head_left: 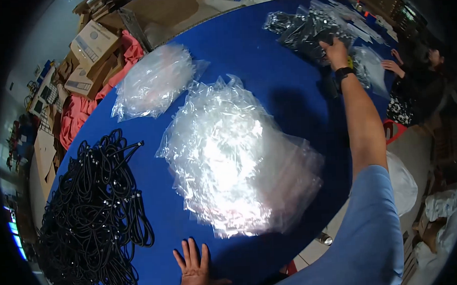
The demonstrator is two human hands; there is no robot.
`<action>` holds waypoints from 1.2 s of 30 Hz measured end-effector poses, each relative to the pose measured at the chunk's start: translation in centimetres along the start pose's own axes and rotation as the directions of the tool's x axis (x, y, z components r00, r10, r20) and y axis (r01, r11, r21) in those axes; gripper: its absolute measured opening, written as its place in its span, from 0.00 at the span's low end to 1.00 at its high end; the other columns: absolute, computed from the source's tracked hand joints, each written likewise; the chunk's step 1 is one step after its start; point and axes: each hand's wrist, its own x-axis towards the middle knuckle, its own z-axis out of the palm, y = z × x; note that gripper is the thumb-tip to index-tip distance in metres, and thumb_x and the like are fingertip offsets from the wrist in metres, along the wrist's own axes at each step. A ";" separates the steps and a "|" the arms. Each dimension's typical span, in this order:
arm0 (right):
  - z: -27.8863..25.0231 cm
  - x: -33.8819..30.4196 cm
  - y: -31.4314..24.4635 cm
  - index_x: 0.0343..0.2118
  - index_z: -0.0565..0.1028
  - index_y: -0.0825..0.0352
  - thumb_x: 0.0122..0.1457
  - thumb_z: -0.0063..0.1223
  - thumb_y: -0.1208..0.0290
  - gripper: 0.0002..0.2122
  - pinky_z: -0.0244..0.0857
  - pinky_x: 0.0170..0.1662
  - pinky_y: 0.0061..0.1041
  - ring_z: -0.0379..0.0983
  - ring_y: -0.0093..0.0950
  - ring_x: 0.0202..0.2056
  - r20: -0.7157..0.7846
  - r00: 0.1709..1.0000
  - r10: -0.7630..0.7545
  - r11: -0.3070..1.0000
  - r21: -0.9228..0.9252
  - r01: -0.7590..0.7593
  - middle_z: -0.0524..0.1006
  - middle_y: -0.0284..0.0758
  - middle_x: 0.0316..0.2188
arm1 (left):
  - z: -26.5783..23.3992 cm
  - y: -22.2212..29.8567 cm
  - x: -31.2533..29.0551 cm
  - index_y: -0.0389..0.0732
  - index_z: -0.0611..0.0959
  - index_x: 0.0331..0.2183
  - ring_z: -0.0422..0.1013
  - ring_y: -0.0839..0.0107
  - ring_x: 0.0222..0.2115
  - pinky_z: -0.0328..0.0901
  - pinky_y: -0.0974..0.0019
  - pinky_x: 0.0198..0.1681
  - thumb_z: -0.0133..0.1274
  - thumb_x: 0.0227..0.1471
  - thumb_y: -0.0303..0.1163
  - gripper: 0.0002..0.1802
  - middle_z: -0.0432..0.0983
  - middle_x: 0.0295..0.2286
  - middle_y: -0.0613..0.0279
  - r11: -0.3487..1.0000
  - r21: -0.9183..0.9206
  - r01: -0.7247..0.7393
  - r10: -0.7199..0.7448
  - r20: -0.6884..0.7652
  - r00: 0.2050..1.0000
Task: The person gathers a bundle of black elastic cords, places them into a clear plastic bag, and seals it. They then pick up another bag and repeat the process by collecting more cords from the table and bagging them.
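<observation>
Harsh glare blows out middle bags (229, 152); dark shadows on table (234, 50), right side; surroundings dim, murky; fisheye bends edges; corners black.

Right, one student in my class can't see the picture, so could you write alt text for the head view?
A person's right hand reaches across a blue table to bags of small dark items, while the left hand is spread open near the close edge. Between them lies a heap of clear plastic bags, with black cords tangled on the left.
</observation>
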 end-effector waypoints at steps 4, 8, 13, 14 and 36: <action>1.8 4.0 6.1 0.47 0.77 0.69 0.57 0.66 0.68 0.17 0.71 0.31 0.31 0.79 0.30 0.28 -0.106 0.989 -0.106 0.967 -0.241 0.077 0.82 0.37 0.32 | -0.5 0.5 0.6 0.32 0.54 0.67 0.34 0.27 0.67 0.31 0.19 0.62 0.67 0.31 0.70 0.74 0.36 0.66 0.25 0.997 -0.009 -0.079 0.079 -0.022 0.997; 5.0 3.4 7.4 0.48 0.76 0.73 0.55 0.68 0.65 0.22 0.71 0.36 0.32 0.79 0.31 0.31 -0.172 0.976 -0.132 0.945 -0.320 0.071 0.82 0.39 0.33 | -0.5 0.7 0.6 0.32 0.56 0.66 0.34 0.27 0.67 0.31 0.19 0.62 0.67 0.29 0.69 0.74 0.37 0.66 0.24 0.997 0.016 -0.082 0.082 -0.041 0.996; 4.3 3.5 7.6 0.46 0.76 0.75 0.52 0.70 0.61 0.25 0.71 0.37 0.31 0.79 0.31 0.32 -0.114 0.993 -0.012 0.989 -0.150 -0.005 0.82 0.42 0.34 | -0.7 0.5 0.9 0.32 0.57 0.66 0.35 0.27 0.67 0.31 0.19 0.62 0.67 0.29 0.69 0.74 0.39 0.66 0.24 0.995 0.005 -0.095 0.095 -0.064 0.993; 4.4 2.8 7.5 0.45 0.76 0.75 0.52 0.70 0.61 0.25 0.70 0.36 0.31 0.79 0.31 0.31 -0.126 0.992 -0.016 0.989 -0.146 -0.003 0.82 0.42 0.33 | -0.8 0.5 0.9 0.32 0.57 0.66 0.35 0.27 0.67 0.31 0.19 0.62 0.68 0.28 0.69 0.74 0.39 0.66 0.24 0.996 0.006 -0.090 0.090 -0.055 0.994; -4.1 -27.1 -15.7 0.55 0.73 0.70 0.60 0.61 0.63 0.23 0.72 0.46 0.31 0.78 0.31 0.44 0.552 0.619 -0.559 0.798 0.155 0.582 0.81 0.39 0.42 | 0.1 -0.6 -0.5 0.36 0.54 0.69 0.24 0.38 0.70 0.19 0.26 0.64 0.68 0.36 0.66 0.71 0.31 0.69 0.34 0.986 -0.116 -0.121 0.100 -0.177 0.979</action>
